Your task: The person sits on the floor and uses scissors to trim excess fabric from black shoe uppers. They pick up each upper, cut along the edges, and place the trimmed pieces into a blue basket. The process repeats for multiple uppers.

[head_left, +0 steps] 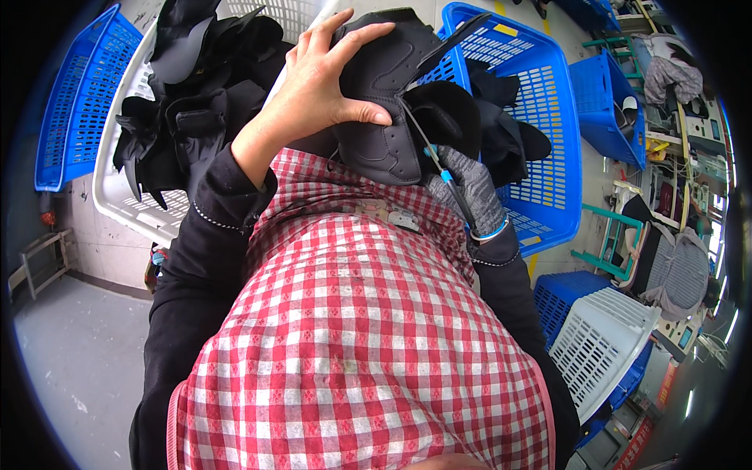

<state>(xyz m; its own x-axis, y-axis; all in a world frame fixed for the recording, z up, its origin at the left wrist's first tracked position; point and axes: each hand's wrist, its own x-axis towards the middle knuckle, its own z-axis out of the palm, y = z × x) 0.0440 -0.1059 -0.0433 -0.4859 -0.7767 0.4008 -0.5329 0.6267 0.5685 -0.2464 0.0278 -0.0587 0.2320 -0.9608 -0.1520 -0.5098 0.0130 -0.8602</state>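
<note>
A black stitched shoe upper (380, 145) is in front of my chest, its perforated panels turned up toward me. My left hand (313, 82), bare, grips it from the left, with the thumb flat on its face and the fingers spread over the upper part. On the other side my right hand (474, 192), in a grey knit glove, is closed round a slim tool (448, 178) with a blue and black handle. The tool's thin metal end lies along the upper's right edge; whether it touches is unclear. The right fingertips are partly hidden.
To the left, a white basket (106, 176) holds a heap of black uppers (211, 110). On the right a blue basket (560, 157) holds more black pieces (509, 129). Other blue baskets (78, 102) and a pale crate (603, 337) stand around, beyond my checked apron (345, 337).
</note>
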